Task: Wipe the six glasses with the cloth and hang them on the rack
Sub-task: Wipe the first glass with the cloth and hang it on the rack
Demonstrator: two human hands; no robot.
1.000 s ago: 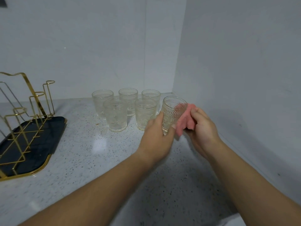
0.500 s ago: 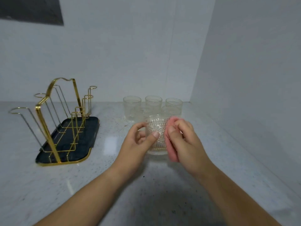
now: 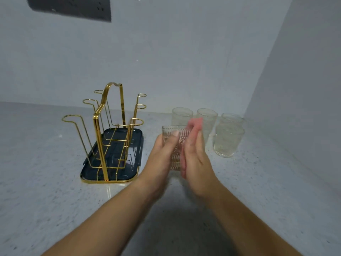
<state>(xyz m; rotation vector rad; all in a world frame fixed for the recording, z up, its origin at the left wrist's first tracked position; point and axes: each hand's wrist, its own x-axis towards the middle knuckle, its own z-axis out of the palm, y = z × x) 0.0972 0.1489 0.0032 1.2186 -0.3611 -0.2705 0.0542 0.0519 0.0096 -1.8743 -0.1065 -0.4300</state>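
My left hand (image 3: 162,154) grips a ribbed clear glass (image 3: 172,131), held upright above the counter at centre. My right hand (image 3: 195,159) holds a pink cloth (image 3: 195,123) against the glass's right side; the cloth shows above the fingers and along the palm edge. Several more glasses stand upright behind and to the right, the nearest one (image 3: 228,140) on the right and others (image 3: 182,115) in a back row. Part of that group is hidden by my hands. The gold wire rack (image 3: 100,115) stands bare on its dark tray (image 3: 114,157) to the left.
The speckled grey counter (image 3: 46,172) meets pale walls at the back and on the right, forming a corner behind the glasses. A dark panel (image 3: 70,6) is on the back wall at the upper left.
My view has swung right and up, so the rack now sits near centre. My right hand has shifted on the glass, its fingers now reaching up along the side with the cloth.
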